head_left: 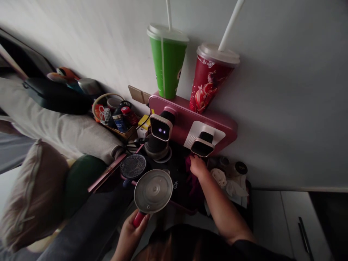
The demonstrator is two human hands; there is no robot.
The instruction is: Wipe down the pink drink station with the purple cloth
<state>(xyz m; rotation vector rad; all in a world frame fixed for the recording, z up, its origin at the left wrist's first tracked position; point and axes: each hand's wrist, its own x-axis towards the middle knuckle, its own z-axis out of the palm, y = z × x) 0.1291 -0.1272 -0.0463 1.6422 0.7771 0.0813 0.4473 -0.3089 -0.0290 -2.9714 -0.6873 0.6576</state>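
A left hand at 7 o'clock in the head view grips a red handle, its fingers clamped around it, with a round steel lid held above at the handle's end. At 12 o'clock from that lid, a right hand reaches across a dark bench, its fingers resting on a crumpled dark red cloth; whether they grip it, the view cannot tell. Just left of the lid lies a dark patterned disc. Beyond the right hand stands a pink two-headed appliance, one head showing a lit display. On top of it, at 1 o'clock in the frame, stand a green cup and a red cup, both lidded, with straws.
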